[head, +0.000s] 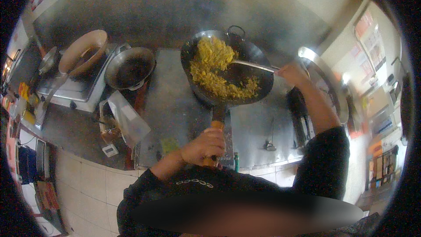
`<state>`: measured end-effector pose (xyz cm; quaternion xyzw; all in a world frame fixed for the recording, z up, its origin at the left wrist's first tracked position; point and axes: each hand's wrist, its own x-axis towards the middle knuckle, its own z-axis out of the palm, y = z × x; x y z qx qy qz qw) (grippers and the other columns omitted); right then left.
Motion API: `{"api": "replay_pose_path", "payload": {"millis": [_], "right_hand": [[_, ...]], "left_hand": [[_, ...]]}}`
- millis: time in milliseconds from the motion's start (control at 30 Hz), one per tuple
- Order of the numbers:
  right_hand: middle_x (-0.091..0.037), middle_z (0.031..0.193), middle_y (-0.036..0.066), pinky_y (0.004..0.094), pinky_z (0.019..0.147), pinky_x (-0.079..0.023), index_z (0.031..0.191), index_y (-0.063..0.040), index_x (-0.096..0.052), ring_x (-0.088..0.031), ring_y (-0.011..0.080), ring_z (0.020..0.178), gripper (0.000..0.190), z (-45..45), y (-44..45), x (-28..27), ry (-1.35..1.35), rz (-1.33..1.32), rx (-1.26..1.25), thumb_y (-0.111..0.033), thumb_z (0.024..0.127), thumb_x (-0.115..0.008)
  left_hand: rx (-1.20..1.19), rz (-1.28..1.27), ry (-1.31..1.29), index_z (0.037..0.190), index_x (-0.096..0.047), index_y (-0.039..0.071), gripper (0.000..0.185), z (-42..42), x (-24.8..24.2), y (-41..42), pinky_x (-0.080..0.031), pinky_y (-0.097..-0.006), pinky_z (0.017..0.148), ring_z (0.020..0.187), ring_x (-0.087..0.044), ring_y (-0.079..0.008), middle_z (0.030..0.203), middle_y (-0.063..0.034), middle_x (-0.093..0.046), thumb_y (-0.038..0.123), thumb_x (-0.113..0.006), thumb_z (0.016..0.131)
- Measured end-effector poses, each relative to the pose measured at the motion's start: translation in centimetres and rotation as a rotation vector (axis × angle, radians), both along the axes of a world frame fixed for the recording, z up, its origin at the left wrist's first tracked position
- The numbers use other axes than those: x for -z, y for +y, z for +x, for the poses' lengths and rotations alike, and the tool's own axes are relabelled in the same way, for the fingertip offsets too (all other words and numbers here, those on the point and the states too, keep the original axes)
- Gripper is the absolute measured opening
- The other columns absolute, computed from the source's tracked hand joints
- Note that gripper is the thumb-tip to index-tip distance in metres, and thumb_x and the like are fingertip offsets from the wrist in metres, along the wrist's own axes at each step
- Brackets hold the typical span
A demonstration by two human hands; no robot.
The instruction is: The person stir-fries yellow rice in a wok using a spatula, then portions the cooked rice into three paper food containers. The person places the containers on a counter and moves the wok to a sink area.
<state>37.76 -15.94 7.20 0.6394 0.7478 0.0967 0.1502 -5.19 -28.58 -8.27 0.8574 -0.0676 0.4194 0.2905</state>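
My left hand (204, 145) grips the wooden handle (217, 125) of a black wok (188, 78) that stands on a metal cooktop. Yellow fried rice (215, 54) is heaped at the wok's left side, and more of it curves along the near side. In my right hand (292, 74) is the metal handle of a cooking utensil (255, 64), reaching leftward over the wok. The rice hides the working end of this utensil, so a ladle or a turner cannot be told apart. Steam hangs over the back of the wok.
Left of the wok sits an empty-looking metal pan (131, 69). Beyond it, a tan frying pan (86, 51) rests tilted on a white stove (74, 90). A basket (108, 120) and a translucent box (130, 118) stand nearer. At right is a large metal pot (324, 72).
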Motion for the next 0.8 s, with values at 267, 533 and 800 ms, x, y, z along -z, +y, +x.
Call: {"api": "replay_pose_path", "payload": {"millis": [267,533,800], "right_hand": [[-0.066,0.095,0.015,0.0415,0.082,-0.047,0.098,-0.009,-0.069,-0.062,0.0307,0.091,0.043,-13.7,-9.5,-10.0,-0.332,0.426,0.228,-0.048,0.087,-0.056],[-0.065,0.091,0.012,0.0414,0.079,-0.047,0.094,-0.011,-0.07,-0.061,0.0282,0.086,0.033,-14.2,-12.6,-13.1,-0.405,0.314,0.218,-0.04,0.089,-0.055],[-0.066,0.097,0.017,0.0485,0.079,-0.05,0.093,-0.006,-0.069,-0.064,0.0352,0.088,0.032,-12.3,-14.3,-9.9,-0.169,-0.018,0.232,-0.033,0.089,-0.053]], "left_hand": [[-0.036,0.065,0.034,0.092,-0.063,0.012,0.035,-0.5,-1.3,0.0,-0.037,-0.0492,0.093,0.102,-0.056,-0.0319,0.099,-0.0068,-0.061,0.029,-0.076,0.064],[0.014,0.025,-0.023,0.087,-0.061,0.011,0.033,-0.4,-1.8,0.2,-0.039,-0.0477,0.088,0.095,-0.056,-0.0316,0.093,-0.007,-0.06,0.031,-0.077,0.065],[0.043,0.019,-0.046,0.087,-0.061,0.011,0.032,0.1,-2.0,0.1,-0.04,-0.0493,0.09,0.099,-0.056,-0.033,0.095,-0.0093,-0.06,0.029,-0.076,0.065]]}}
